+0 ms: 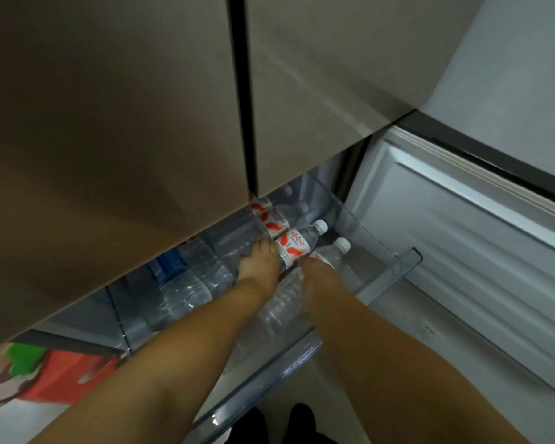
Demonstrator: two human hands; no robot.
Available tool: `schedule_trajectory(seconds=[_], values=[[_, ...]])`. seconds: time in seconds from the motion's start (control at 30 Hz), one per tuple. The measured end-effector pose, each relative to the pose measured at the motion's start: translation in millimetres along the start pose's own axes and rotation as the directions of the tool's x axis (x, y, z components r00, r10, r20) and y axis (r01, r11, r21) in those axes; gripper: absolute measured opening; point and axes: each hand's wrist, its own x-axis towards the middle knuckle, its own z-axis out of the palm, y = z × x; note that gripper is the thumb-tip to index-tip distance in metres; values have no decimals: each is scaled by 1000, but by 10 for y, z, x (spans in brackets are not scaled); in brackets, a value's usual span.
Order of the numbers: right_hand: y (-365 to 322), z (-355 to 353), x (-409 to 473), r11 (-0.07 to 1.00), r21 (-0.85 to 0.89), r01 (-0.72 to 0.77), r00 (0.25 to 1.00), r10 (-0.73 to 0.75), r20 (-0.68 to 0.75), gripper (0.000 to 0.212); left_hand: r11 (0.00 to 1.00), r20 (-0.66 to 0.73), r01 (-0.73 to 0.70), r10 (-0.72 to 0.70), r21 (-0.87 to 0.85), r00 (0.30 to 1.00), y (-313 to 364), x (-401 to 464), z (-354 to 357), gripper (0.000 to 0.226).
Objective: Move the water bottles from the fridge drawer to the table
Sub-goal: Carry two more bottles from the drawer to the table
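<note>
Several clear water bottles lie side by side in the open fridge drawer (406, 261). My left hand (259, 265) reaches down and curls over a bottle with a red and white label (293, 245), white cap pointing right. My right hand (318, 271) grips the body of the nearest bottle on the right (331, 256), whose white cap shows beyond the hand; its fingers are hidden under the hand. More labelled bottles (271, 219) lie further back, partly under the upper doors.
The closed upper fridge doors (109, 123) overhang the drawer's back. The lower door (462, 251) stands open to the right. A blue-labelled bottle (170, 265) lies at the drawer's left. A red box (64, 376) sits on the floor at the left.
</note>
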Motion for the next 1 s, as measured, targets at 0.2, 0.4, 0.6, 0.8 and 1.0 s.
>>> schedule_trajectory(seconds=[0.2,0.4,0.6,0.8,1.0], values=[[-155,-107,-181,993,-26,112,994,-112,-17,58,989,14,51,-50,-138,999,-16,37,-24,74],[-337,-211,643,990,-14,138,985,-135,104,111,791,269,182,-23,-585,963,-214,-24,-300,27],[-395,-506,-516,978,-55,202,951,-182,251,51,452,491,404,89,-795,867,-426,-514,-754,27],[-443,-643,-636,987,46,152,892,-156,423,31,-8,487,492,119,-871,865,-676,-893,-680,24],[-233,-724,-814,942,311,123,747,-294,597,51,-350,382,394,106,-850,918,-695,-1325,-599,28]])
